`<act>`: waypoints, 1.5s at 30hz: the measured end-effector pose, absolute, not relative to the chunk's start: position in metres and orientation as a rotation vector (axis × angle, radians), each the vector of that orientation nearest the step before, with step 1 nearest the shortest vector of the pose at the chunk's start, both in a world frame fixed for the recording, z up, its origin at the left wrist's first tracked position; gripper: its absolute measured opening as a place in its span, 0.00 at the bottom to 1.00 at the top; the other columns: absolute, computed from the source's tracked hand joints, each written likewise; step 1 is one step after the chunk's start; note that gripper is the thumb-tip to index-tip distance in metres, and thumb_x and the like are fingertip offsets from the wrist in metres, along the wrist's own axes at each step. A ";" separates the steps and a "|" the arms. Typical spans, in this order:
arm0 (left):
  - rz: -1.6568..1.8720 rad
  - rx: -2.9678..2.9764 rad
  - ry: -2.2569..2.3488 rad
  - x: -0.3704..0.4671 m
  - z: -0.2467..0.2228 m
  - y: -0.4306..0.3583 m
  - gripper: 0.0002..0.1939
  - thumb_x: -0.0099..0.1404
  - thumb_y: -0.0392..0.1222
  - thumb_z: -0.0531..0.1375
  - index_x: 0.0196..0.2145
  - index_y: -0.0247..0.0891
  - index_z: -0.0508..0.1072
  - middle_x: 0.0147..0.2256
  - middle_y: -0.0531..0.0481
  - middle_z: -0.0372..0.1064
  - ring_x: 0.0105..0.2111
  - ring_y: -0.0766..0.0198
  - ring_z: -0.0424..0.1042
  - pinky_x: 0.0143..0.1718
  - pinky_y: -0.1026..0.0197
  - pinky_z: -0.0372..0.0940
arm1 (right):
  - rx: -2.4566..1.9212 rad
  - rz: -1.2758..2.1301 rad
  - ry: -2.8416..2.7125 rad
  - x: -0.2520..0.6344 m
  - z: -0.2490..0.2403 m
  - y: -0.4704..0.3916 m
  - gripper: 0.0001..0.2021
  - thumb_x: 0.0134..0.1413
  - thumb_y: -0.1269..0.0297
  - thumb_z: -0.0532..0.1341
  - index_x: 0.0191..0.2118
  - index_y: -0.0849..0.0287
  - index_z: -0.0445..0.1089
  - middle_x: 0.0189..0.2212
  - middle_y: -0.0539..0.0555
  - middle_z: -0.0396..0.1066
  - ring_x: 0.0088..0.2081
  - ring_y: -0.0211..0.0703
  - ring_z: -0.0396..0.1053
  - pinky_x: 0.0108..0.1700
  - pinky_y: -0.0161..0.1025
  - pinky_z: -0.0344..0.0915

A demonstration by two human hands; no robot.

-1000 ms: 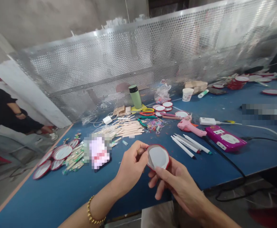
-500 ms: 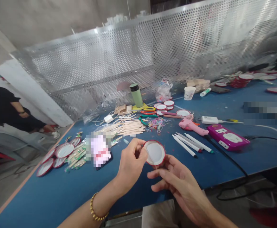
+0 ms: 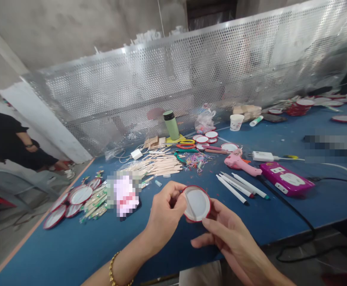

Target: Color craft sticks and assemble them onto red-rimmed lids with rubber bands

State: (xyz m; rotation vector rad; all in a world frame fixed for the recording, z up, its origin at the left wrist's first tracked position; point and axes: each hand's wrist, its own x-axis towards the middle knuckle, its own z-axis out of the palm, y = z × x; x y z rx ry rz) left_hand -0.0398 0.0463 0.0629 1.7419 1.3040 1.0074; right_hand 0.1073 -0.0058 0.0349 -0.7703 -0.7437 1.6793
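Note:
Between my hands is a round white disc with a red rim (image 3: 197, 203), tilted toward me. My left hand (image 3: 165, 211) pinches its left edge between thumb and bent fingers. On the lower right edge, the thumb of my right hand (image 3: 231, 234) presses the rim while other fingers reach behind; a lower finger stays apart from it. Right of the disc lie several white marker pens (image 3: 236, 188). Beyond it are wooden sticks (image 3: 166, 163) and a pile of small colourful bands (image 3: 197, 159).
A pink glue gun (image 3: 240, 163) and purple power strip (image 3: 286, 178) with cables lie right. Scissors (image 3: 187, 143), a green bottle (image 3: 171, 125) and a paper cup (image 3: 236, 122) stand farther back. Left are a blurred-out phone (image 3: 127, 196), more red-rimmed discs (image 3: 80, 194) and a person (image 3: 12, 139).
The disc and both hands sit slightly lower in view. My right thumb has come onto the disc's rim, where it was apart before.

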 end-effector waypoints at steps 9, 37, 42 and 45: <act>0.990 1.890 1.308 -0.038 0.064 0.040 0.08 0.62 0.41 0.55 0.35 0.36 0.72 0.19 0.58 0.58 0.20 0.71 0.54 0.22 0.68 0.51 | -0.882 1.557 -1.000 0.125 0.031 -0.003 0.22 0.56 0.49 0.61 0.50 0.59 0.67 0.32 0.53 0.72 0.23 0.36 0.68 0.22 0.33 0.69; 1.265 1.932 1.495 -0.038 0.055 0.044 0.07 0.61 0.41 0.57 0.35 0.38 0.72 0.20 0.58 0.63 0.20 0.70 0.61 0.24 0.68 0.58 | -1.030 0.009 -1.684 0.090 0.022 0.010 0.09 0.62 0.73 0.54 0.31 0.59 0.68 0.24 0.52 0.68 0.25 0.37 0.65 0.28 0.33 0.62; 1.208 1.736 1.441 -0.039 0.062 0.047 0.08 0.61 0.42 0.56 0.34 0.36 0.72 0.20 0.58 0.62 0.20 0.70 0.61 0.22 0.68 0.57 | -0.999 -0.107 -1.661 0.094 0.019 0.006 0.08 0.59 0.76 0.56 0.31 0.58 0.67 0.22 0.50 0.67 0.24 0.36 0.65 0.28 0.33 0.62; 1.214 1.691 1.436 -0.038 0.065 0.049 0.09 0.60 0.43 0.57 0.33 0.36 0.72 0.19 0.58 0.61 0.19 0.70 0.59 0.20 0.69 0.55 | -0.992 -0.191 -1.683 0.097 0.018 0.004 0.09 0.58 0.78 0.56 0.31 0.58 0.67 0.21 0.49 0.66 0.22 0.35 0.63 0.27 0.33 0.60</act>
